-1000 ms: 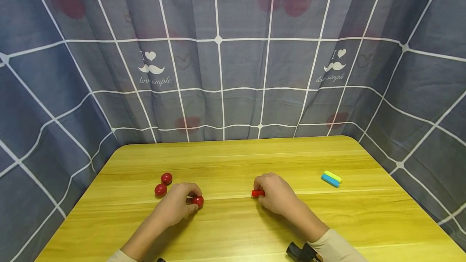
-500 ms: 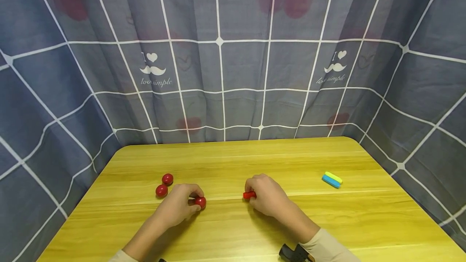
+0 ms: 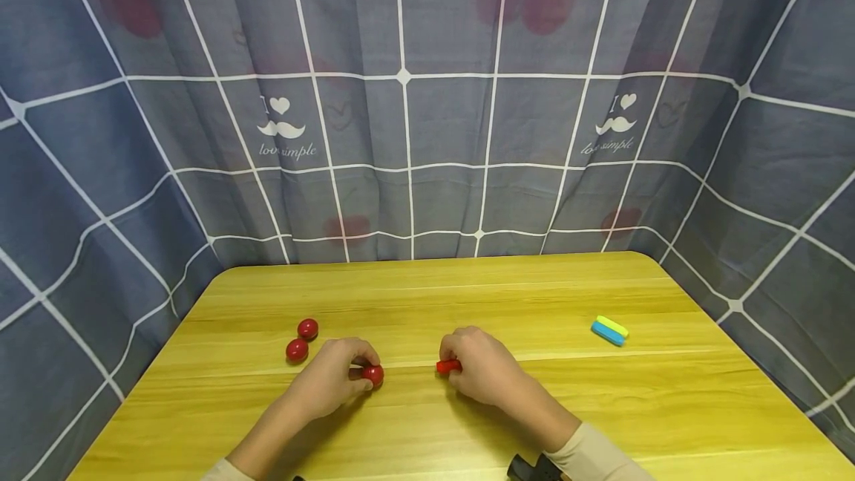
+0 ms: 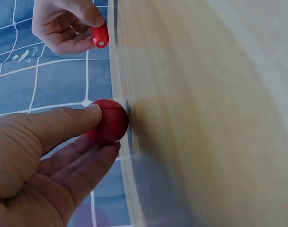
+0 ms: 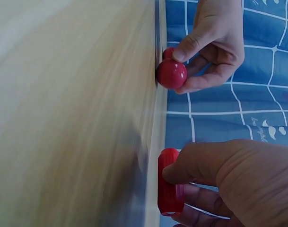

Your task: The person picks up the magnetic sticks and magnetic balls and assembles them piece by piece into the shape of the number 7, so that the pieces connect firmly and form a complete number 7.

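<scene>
My left hand (image 3: 334, 378) pinches a glossy red ball (image 3: 374, 375) between thumb and fingers. A thin seam runs across the ball (image 4: 110, 124) in the left wrist view, where it sits at the tabletop. To the right, my right hand (image 3: 482, 368) grips a short red cylinder (image 3: 446, 367) with its thumb along the side. The cylinder (image 5: 168, 189) looks ridged, with a small pale spot on its end, in the right wrist view. A gap of table separates the cylinder from the ball. Two more red balls (image 3: 297, 350) (image 3: 308, 329) lie beyond my left hand.
Side by side at the right of the wooden table (image 3: 427, 295) lie a blue stick (image 3: 606, 334) and a yellow stick (image 3: 613, 325). A blue-grey checked curtain (image 3: 441, 117) surrounds the table's back and sides. A black device (image 3: 534, 469) is at my right wrist.
My right hand has moved left and slightly nearer to me with the red cylinder, closing toward the ball. My left hand has shifted a little right with its ball.
</scene>
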`<state>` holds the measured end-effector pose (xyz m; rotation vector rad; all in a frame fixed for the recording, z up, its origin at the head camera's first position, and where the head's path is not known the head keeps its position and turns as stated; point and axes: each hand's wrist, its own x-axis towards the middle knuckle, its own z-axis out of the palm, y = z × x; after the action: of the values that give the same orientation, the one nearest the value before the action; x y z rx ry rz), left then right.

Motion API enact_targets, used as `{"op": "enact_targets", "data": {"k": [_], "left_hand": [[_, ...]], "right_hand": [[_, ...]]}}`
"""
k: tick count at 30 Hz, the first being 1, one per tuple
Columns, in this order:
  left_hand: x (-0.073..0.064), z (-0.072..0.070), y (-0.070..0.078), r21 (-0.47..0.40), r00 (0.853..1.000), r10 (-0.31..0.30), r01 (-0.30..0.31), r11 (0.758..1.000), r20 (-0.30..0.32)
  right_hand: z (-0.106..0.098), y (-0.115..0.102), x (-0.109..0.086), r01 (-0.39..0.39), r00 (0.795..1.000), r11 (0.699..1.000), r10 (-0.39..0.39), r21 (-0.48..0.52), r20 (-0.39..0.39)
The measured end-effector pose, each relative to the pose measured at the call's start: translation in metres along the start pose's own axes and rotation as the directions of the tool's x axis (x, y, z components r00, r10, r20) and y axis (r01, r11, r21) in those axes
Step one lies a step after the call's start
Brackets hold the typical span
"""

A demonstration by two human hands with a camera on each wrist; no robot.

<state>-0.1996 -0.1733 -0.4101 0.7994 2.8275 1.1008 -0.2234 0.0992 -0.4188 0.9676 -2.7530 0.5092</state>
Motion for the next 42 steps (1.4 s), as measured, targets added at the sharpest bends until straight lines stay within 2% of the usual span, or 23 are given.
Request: {"op": "enact_targets", "data": {"k": [17,26,31,36,42], "left_hand": [[0.0,0.0,-0.001,-0.031,0.998,0.018,-0.016,0.999,0.066],[-0.001,-0.002,-0.001,-0.086,0.993,0.043,-0.033,0.996,0.109],[0.0,-0.002,-0.001,-0.132,0.991,0.038,-0.02,0.991,0.132],[0.0,-0.002,-0.001,-0.154,0.989,0.032,-0.01,0.988,0.143],[-0.001,-0.001,-0.001,-0.148,0.989,0.05,-0.028,0.989,0.141]], "right_hand": [[0.004,-0.023,0.004,0.051,0.998,0.999,-0.051,0.01,0.04],[0.011,-0.034,0.008,0.091,0.995,0.996,-0.091,-0.002,0.047],[0.013,-0.04,0.009,0.112,0.992,0.994,-0.112,-0.006,0.05],[0.015,-0.045,0.011,0.123,0.991,0.992,-0.122,-0.017,0.053],[0.017,-0.049,0.012,0.137,0.989,0.991,-0.136,-0.011,0.057]]}}
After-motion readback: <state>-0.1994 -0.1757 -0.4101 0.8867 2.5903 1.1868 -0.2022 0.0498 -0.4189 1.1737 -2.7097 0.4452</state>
